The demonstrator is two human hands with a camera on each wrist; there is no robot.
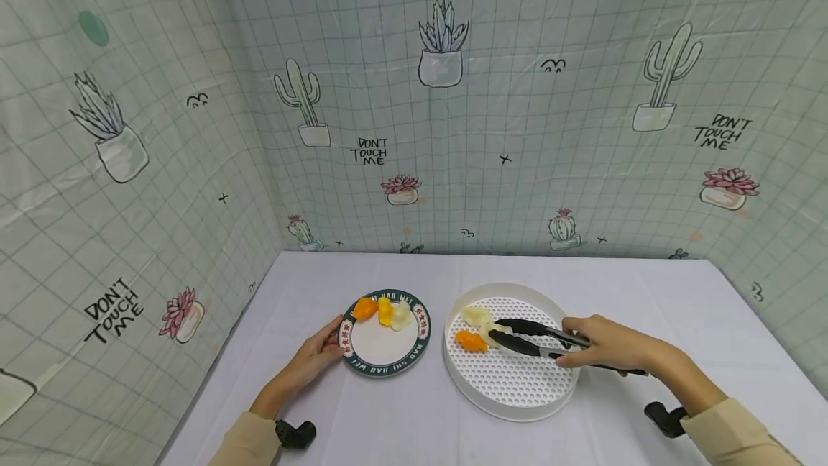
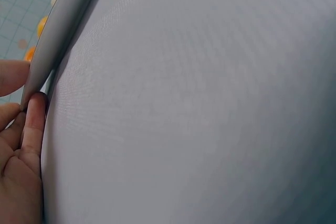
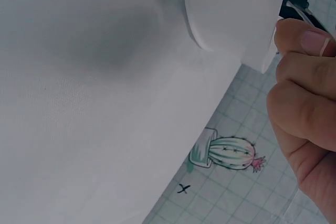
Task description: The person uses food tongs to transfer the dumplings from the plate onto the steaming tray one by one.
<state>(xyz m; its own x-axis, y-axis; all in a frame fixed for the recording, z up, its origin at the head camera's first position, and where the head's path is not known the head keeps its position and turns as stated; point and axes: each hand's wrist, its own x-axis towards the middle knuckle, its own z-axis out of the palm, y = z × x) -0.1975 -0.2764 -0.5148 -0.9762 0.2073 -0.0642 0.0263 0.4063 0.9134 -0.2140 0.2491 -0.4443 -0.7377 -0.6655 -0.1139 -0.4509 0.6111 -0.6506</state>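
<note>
In the head view my left hand (image 1: 315, 353) holds the left rim of a small round plate (image 1: 382, 352) with a dark green patterned border. The left wrist view shows the thumb above the plate's edge and fingers under it. On the plate sit an orange piece (image 1: 365, 308), a yellow piece (image 1: 385, 311) and a pale piece (image 1: 401, 316), their kind unclear. My right hand (image 1: 611, 344) grips black-tipped tongs (image 1: 520, 345). Their tips lie around a pale lump (image 1: 493, 334) on a white perforated round tray (image 1: 511, 413); whether they pinch it I cannot tell.
Another pale piece (image 1: 475, 316) and an orange piece (image 1: 471, 341) lie on the tray near the tong tips. Plate and tray stand side by side on a white-covered table (image 1: 388, 423). A cactus-printed grid cloth (image 1: 479, 128) hangs behind.
</note>
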